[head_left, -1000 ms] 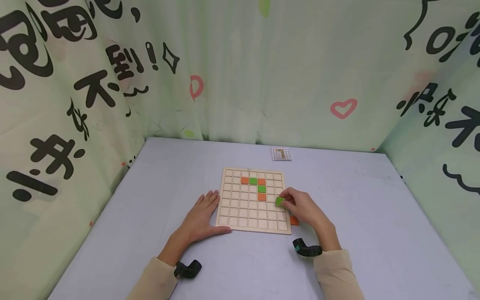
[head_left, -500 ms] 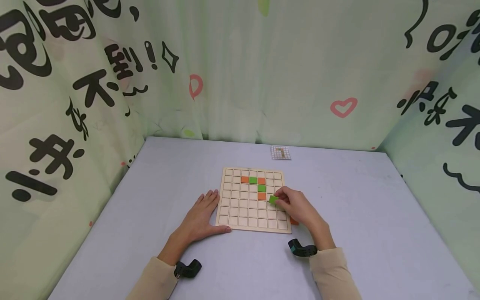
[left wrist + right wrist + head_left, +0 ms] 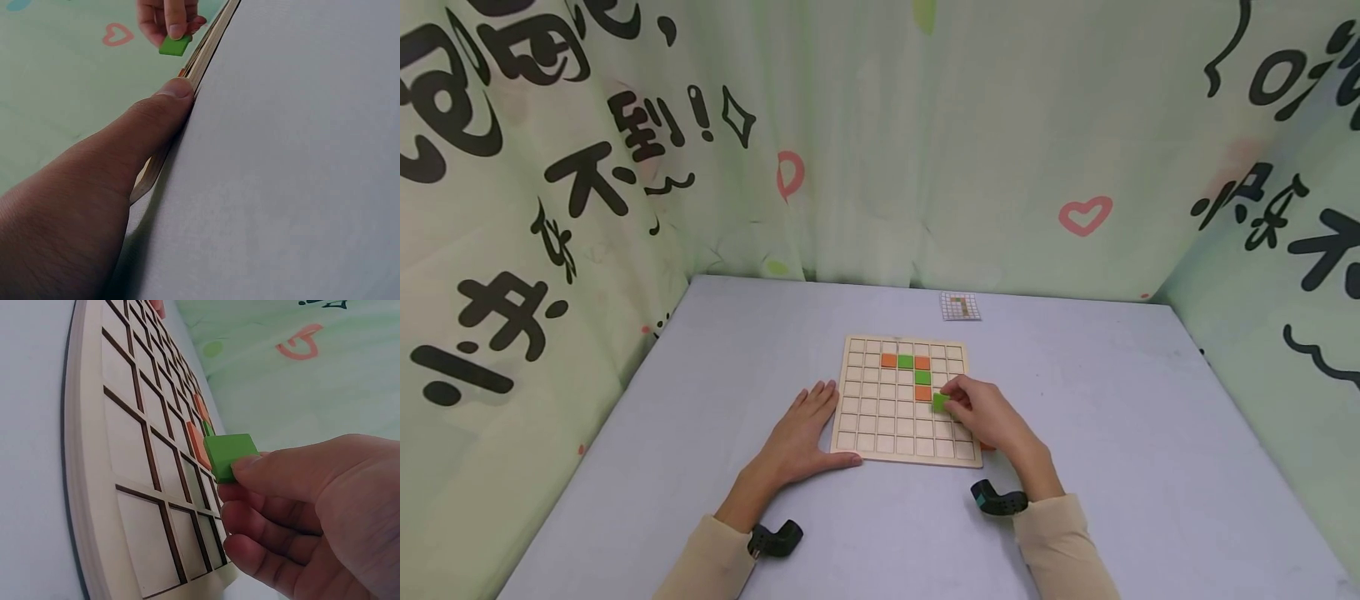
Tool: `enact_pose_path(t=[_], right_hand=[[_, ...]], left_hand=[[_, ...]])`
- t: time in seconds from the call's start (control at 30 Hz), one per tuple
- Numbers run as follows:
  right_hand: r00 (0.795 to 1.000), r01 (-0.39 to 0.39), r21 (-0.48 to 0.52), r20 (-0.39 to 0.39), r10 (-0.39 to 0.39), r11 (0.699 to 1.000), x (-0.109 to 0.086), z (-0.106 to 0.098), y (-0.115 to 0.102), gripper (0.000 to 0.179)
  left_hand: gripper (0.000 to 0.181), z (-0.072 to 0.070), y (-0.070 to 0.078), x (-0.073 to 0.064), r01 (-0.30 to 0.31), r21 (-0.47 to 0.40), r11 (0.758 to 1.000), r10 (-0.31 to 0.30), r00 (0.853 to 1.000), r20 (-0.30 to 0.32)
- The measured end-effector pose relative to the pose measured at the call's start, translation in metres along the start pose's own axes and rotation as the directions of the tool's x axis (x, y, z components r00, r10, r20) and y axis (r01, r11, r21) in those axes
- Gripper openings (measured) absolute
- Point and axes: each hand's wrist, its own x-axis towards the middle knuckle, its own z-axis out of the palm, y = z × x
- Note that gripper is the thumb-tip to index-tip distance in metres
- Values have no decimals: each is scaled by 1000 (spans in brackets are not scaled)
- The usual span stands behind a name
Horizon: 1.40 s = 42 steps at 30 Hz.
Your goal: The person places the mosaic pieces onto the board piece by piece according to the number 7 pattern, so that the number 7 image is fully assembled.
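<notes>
A wooden grid board (image 3: 880,422) lies on the table, with orange and green square tiles set in some of its cells. My right hand (image 3: 996,414) pinches a green tile (image 3: 231,455) between thumb and fingers, held over the board just right of and below the lowest orange tile (image 3: 922,393). In the left wrist view that green tile shows above the board's edge. My left hand (image 3: 805,435) rests at the board's left front corner, fingers straight along the left side. Its thumb (image 3: 172,94) lies against the front edge.
Behind the board lies a small card (image 3: 961,307) printed with a grid and coloured squares. A loose orange tile (image 3: 987,447) sits by the board's right edge, mostly hidden by the right hand. A printed curtain (image 3: 992,167) surrounds the white table (image 3: 737,333).
My right hand has carried the green tile leftward over the board, from near its right edge to beside the lowest orange tile. The left hand has stayed in place.
</notes>
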Motion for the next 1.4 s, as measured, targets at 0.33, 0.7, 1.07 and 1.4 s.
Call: enact_pose_path(t=[0.33, 0.7, 1.07, 1.4], right_hand=[[999, 33, -24, -1, -33, 999, 3, 5, -2, 18], [998, 65, 2, -17, -65, 998, 3, 13, -4, 14], [998, 63, -34, -8, -64, 997, 5, 16, -6, 13], [998, 65, -49, -1, -65, 997, 6, 18, -9, 14]], left_hand=[[112, 0, 1, 1, 8, -2, 1000, -8, 1000, -4], [112, 1, 0, 1, 10, 10, 1000, -10, 1000, 5], [113, 3, -2, 1, 11, 13, 1000, -11, 1000, 10], [112, 2, -2, 2, 2, 12, 1000, -2, 1000, 7]])
